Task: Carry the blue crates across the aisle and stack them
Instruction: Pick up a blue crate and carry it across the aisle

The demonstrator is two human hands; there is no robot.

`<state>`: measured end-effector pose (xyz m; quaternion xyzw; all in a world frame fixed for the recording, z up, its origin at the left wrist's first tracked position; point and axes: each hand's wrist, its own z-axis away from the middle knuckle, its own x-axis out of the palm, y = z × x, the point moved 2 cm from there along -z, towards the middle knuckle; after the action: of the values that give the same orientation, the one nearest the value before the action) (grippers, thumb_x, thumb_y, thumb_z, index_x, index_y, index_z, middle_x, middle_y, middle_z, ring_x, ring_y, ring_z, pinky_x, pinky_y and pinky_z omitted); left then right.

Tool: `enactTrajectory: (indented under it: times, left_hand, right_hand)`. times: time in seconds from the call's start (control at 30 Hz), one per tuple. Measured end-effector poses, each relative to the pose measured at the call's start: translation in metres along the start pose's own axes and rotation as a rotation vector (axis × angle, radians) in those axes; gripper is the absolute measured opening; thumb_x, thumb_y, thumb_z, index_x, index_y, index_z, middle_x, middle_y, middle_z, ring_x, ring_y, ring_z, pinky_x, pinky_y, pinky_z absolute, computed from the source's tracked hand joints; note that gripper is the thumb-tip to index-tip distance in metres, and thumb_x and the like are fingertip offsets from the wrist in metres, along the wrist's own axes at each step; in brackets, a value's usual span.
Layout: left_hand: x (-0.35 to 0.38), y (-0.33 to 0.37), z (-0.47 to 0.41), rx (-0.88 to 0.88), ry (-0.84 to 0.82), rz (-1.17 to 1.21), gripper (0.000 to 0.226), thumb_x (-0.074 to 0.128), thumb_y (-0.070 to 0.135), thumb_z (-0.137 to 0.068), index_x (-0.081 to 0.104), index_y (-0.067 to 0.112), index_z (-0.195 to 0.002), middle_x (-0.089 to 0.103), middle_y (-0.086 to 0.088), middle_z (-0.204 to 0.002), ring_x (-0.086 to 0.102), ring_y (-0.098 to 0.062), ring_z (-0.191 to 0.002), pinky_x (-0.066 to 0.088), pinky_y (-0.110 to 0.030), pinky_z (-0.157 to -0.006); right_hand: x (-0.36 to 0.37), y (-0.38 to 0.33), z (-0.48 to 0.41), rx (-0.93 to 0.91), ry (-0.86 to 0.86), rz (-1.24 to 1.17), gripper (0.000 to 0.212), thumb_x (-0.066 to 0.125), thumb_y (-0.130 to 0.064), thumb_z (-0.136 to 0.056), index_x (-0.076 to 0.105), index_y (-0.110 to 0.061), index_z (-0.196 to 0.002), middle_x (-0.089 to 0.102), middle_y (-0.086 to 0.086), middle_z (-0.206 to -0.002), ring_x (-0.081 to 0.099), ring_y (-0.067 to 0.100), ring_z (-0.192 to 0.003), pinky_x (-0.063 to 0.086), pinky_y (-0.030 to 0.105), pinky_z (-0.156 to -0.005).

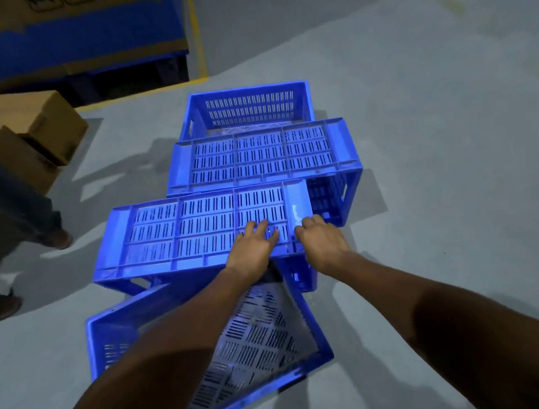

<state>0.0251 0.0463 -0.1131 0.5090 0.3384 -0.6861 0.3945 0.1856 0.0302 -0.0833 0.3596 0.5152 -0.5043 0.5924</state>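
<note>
nearest me an upright crate (265, 344) sits open on the floor (424, 151), my forearms crossing above it. just beyond it lies an upturned crate (196, 227), slotted base up, with a second upturned crate (261, 152) behind it and a far crate (249, 108) standing open past that. my left hand (253, 250) lies flat on the near right part of the upturned crate's base, fingers spread, closed on nothing. my right hand (322, 242) curls over its right end; whether that grip has closed under the rim i cannot tell.

i judge these stiff moulded plastic, light when empty but wide and awkward, smooth enough to slide in the palm. the rim at the two short ends looks the place to take hold, one hand each end. no label or writing shows on the crates. the cardboard boxes (30, 121) at upper left show no print i can read.
</note>
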Motion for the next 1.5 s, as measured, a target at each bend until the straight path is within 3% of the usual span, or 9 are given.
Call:
enactTrajectory:
  times: [0.2,0.4,0.57,0.77,0.87,1.07,1.23,1.37,1.5]
  left_hand:
    - [-0.054,-0.009,0.03,0.054,0.006,0.162,0.072,0.055,0.001,-0.086,0.032,0.021,-0.15,0.014,-0.009,-0.161,0.015,-0.032,-0.145,0.04,-0.052,-0.103]
    - [-0.141,-0.01,0.052,0.008,0.02,0.405,0.071,0.049,-0.007,-0.081,0.038,0.017,-0.148,0.033,-0.008,-0.156,0.033,-0.027,-0.141,0.032,-0.036,-0.112]
    - [-0.207,0.006,0.051,-0.013,0.08,0.543,0.052,0.054,-0.001,-0.076,0.054,0.014,-0.126,0.06,-0.01,-0.129,0.058,-0.035,-0.113,0.049,-0.045,-0.087]
    - [-0.282,0.034,0.046,0.057,0.099,0.608,0.045,0.056,0.003,-0.075,0.055,0.011,-0.12,0.065,-0.014,-0.119,0.061,-0.038,-0.103,0.05,-0.046,-0.081]
    - [-0.325,0.047,0.042,0.102,0.122,0.6,0.034,0.057,0.004,-0.071,0.055,0.012,-0.104,0.064,-0.013,-0.109,0.06,-0.038,-0.098,0.049,-0.043,-0.077]
    - [-0.433,0.062,0.034,0.173,0.235,0.543,0.041,0.055,0.003,-0.073,0.06,0.014,-0.112,0.064,-0.008,-0.115,0.057,-0.032,-0.109,0.049,-0.042,-0.082]
    - [-0.533,0.064,0.039,0.175,0.378,0.271,0.043,0.056,0.015,-0.084,0.06,0.023,-0.126,0.057,-0.006,-0.118,0.044,-0.03,-0.118,0.038,-0.042,-0.09]
    - [-0.608,0.063,0.056,0.113,0.405,0.369,0.023,0.052,0.009,-0.082,0.064,0.012,-0.101,0.056,-0.01,-0.103,0.056,-0.036,-0.098,0.044,-0.041,-0.072]
    - [-0.674,0.059,0.077,0.127,0.461,0.431,0.011,0.053,0.007,-0.079,0.061,0.012,-0.086,0.057,-0.01,-0.093,0.059,-0.038,-0.085,0.045,-0.041,-0.068]
  right_hand:
    - [-0.058,-0.015,0.029,-0.016,0.035,-0.022,0.035,0.061,-0.006,-0.082,0.052,-0.011,-0.116,0.051,0.008,-0.119,0.042,0.03,-0.116,0.04,0.041,-0.085]
    - [-0.15,-0.031,0.052,0.016,0.164,-0.08,0.03,0.061,0.004,-0.072,0.056,-0.007,-0.099,0.057,0.015,-0.104,0.05,0.038,-0.104,0.044,0.047,-0.073]
    - [-0.229,-0.017,0.06,0.034,0.208,-0.061,0.028,0.056,0.009,-0.074,0.056,-0.004,-0.1,0.056,0.016,-0.104,0.05,0.039,-0.103,0.045,0.048,-0.07]
    - [-0.305,0.016,0.079,0.094,0.194,-0.017,0.036,0.059,0.008,-0.073,0.054,-0.007,-0.105,0.053,0.013,-0.111,0.044,0.035,-0.108,0.044,0.045,-0.074]
    - [-0.34,0.03,0.093,0.132,0.238,-0.013,0.034,0.059,0.009,-0.073,0.054,-0.007,-0.103,0.054,0.012,-0.108,0.046,0.036,-0.106,0.044,0.045,-0.071]
    - [-0.436,0.057,0.116,0.251,0.312,-0.024,0.031,0.056,-0.003,-0.074,0.057,-0.012,-0.104,0.057,0.01,-0.11,0.048,0.034,-0.107,0.042,0.044,-0.08]
    - [-0.525,0.063,0.136,0.398,0.4,-0.132,0.035,0.059,-0.018,-0.065,0.066,-0.024,-0.098,0.061,0.002,-0.102,0.054,0.029,-0.103,0.038,0.041,-0.086]
    - [-0.594,0.052,0.155,0.414,0.522,-0.352,0.028,0.06,-0.024,-0.066,0.071,-0.023,-0.092,0.06,0.0,-0.093,0.057,0.026,-0.096,0.036,0.037,-0.084]
    - [-0.648,0.045,0.185,0.202,0.569,-0.381,0.043,0.048,-0.054,-0.077,0.068,-0.022,-0.097,0.059,0.0,-0.088,0.058,0.024,-0.09,0.043,0.035,-0.076]
